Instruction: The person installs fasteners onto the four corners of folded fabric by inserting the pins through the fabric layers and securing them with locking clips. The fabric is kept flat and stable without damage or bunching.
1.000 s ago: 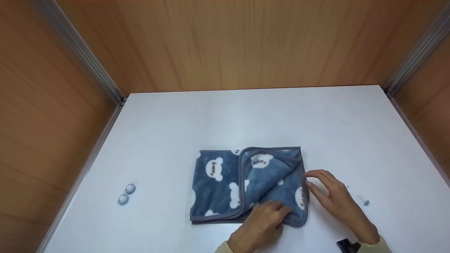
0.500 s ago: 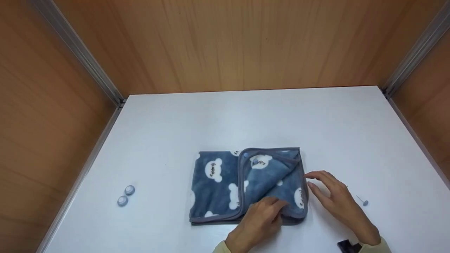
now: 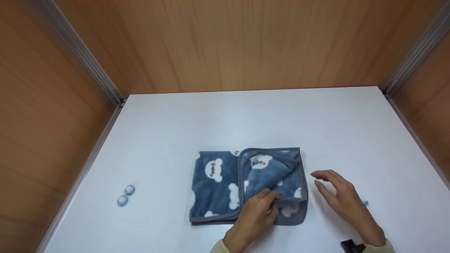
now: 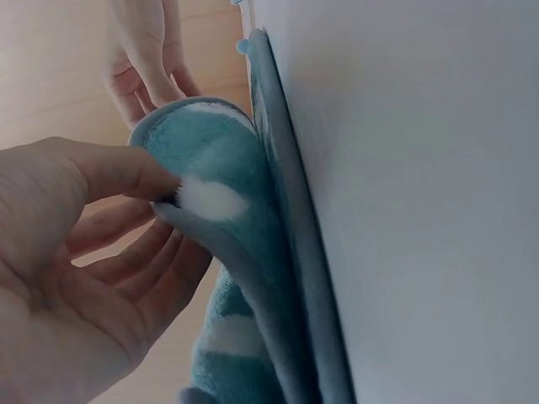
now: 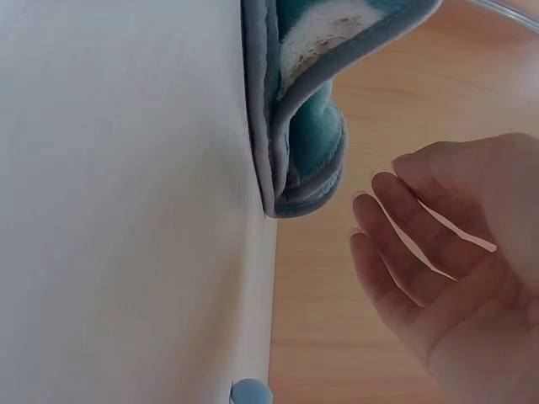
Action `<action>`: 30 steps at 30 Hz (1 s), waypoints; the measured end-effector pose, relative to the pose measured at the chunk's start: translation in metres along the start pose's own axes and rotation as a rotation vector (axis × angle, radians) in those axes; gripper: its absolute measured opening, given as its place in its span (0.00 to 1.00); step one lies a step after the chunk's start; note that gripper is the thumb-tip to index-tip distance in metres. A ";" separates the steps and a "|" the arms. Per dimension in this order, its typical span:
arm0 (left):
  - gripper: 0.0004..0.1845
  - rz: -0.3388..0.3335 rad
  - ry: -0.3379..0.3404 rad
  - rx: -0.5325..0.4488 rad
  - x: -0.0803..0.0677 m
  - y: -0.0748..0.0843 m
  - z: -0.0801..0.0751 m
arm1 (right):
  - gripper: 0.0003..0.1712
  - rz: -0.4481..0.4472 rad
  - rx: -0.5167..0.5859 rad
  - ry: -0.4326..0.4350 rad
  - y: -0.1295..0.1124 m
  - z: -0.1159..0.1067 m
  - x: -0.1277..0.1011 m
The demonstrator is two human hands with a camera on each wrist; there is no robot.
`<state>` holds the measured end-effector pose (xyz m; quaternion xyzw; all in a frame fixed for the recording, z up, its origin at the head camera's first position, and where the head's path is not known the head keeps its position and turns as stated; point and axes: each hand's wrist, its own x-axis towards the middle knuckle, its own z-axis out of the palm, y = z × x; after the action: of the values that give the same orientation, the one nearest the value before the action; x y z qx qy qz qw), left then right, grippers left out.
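White table (image 3: 211, 116), half-hidden pin (image 3: 365, 202)

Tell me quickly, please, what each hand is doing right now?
Left hand: pinching the blanket corner.
Right hand: open, holding nothing, beside the blanket.

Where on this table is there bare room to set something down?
The table is bare between the folded blue towel and the back wall. Crowded: the two round caps at left, both hands at the towel's right.

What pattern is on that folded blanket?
The blanket is blue fleece with white bear heads and a grey edge binding; the head view shows it best.
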<state>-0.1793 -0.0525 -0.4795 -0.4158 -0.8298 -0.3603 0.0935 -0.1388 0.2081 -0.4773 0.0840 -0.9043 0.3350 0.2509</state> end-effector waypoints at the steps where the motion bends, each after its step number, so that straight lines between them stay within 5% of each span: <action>1: 0.15 -0.016 0.002 -0.022 0.000 0.000 0.000 | 0.23 -0.013 -0.001 0.006 0.001 -0.001 0.000; 6: 0.11 -0.077 0.049 -0.096 0.001 -0.001 -0.002 | 0.22 -0.030 -0.018 0.027 0.003 -0.005 0.000; 14: 0.07 -0.119 0.179 -0.125 0.004 -0.003 -0.002 | 0.20 0.110 -0.111 0.041 0.006 -0.015 -0.003; 23: 0.02 -0.198 0.229 -0.200 0.006 -0.006 -0.004 | 0.21 0.155 -0.224 0.033 0.015 -0.023 -0.010; 30: 0.02 -0.244 0.293 -0.235 0.007 -0.008 -0.006 | 0.21 0.287 -0.279 -0.015 0.016 -0.031 -0.017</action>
<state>-0.1903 -0.0552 -0.4762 -0.2635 -0.8038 -0.5198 0.1196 -0.1171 0.2406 -0.4748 -0.0790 -0.9465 0.2382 0.2031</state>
